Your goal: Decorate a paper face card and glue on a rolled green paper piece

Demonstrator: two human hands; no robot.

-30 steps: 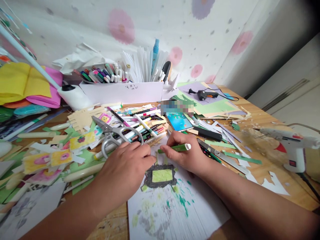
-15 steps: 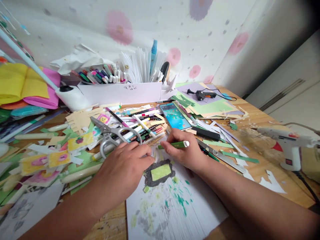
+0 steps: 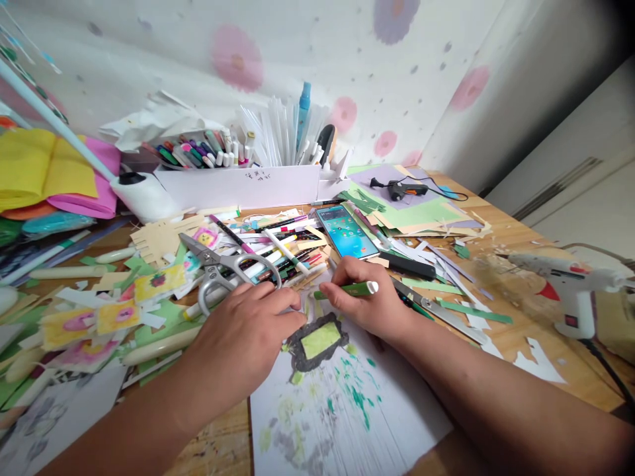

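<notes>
My right hand (image 3: 367, 297) is closed round a green marker (image 3: 354, 289), its white end pointing right and its other end hidden behind my fingers. Below the fingers lies a small paper cutout (image 3: 321, 341) with a light green rectangle inside an uneven dark grey border. My left hand (image 3: 253, 330) has bent fingers, with thumb and forefinger at the cutout's upper left edge; their exact contact is partly hidden. Underneath is a white sheet (image 3: 397, 423) with green, yellow-green and grey marks. Silver scissors (image 3: 218, 268) lie just beyond my left hand.
Loose markers and paper scraps (image 3: 159, 284) crowd the left and middle. A lit phone (image 3: 347, 231) and a black-handled cutter (image 3: 407, 264) lie beyond my right hand. A white glue gun (image 3: 570, 284) stands right. Behind is a white box (image 3: 238, 188) of pens.
The cutout has turned slightly and shifted a little to the right on the sheet. Both hands stay nearly in place, the marker still in my right hand.
</notes>
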